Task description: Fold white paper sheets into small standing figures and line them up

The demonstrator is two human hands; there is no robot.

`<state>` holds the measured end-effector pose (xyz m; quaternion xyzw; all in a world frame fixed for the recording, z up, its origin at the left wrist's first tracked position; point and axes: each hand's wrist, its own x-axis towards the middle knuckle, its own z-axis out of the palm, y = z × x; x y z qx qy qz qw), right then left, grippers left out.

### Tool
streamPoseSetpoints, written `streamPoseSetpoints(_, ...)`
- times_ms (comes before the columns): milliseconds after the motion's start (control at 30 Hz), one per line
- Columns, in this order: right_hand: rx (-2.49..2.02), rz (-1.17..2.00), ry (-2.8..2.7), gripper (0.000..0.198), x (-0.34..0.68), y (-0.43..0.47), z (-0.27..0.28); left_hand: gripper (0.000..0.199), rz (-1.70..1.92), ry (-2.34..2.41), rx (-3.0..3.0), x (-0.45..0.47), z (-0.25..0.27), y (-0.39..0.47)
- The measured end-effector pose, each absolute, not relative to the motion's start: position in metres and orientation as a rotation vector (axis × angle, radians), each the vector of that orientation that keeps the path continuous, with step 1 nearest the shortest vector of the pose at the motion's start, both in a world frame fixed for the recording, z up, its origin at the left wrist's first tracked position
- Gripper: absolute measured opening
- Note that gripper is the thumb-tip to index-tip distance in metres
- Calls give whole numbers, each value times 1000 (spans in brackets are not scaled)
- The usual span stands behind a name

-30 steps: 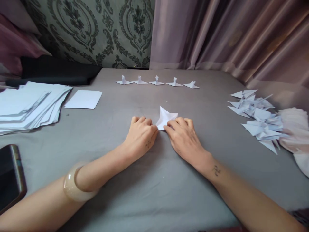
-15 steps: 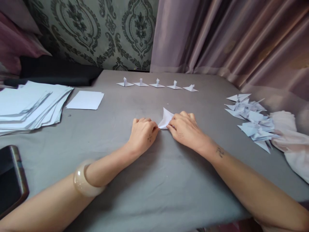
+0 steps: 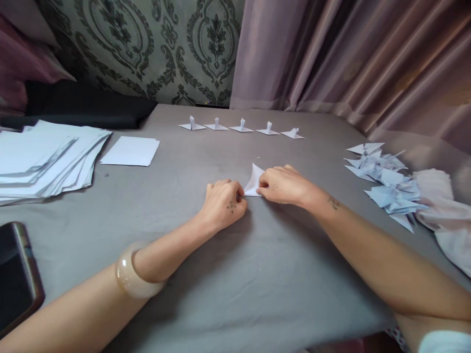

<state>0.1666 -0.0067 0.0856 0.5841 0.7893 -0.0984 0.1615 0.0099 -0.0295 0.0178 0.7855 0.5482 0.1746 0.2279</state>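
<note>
A small sheet of white paper [image 3: 253, 182], partly folded, lies between my hands on the grey tabletop, one pointed corner standing up. My left hand [image 3: 225, 202] pinches its left corner, with the fingers curled closed. From the right, my right hand [image 3: 281, 185] pinches the paper's right side between thumb and fingers, covering that part. Behind them, several folded paper pieces [image 3: 242, 126] stand in a row, each with a raised middle and flat pointed ends.
At left are a stack of white paper [image 3: 47, 157], a smaller square pile [image 3: 130, 151] and a phone [image 3: 18, 279]. A heap of folded paper pieces [image 3: 390, 181] lies at right beside whitish cloth [image 3: 449, 215]. Black fabric [image 3: 88, 110] sits at the back left.
My right hand has turned and its fingers are more tucked in on the paper's right side. My left hand has shifted slightly right and rolled inward. The view has moved a little.
</note>
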Motion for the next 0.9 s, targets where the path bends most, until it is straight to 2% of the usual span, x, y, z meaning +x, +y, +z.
streamPoseSetpoints(367,1670,-346,2264,22,173,-3,83,13,488,1507,2187,7,16,-27)
streamPoseSetpoints(900,1629,-311,2267,22,169,-1,84,18,442,1526,2228,8,15,-26)
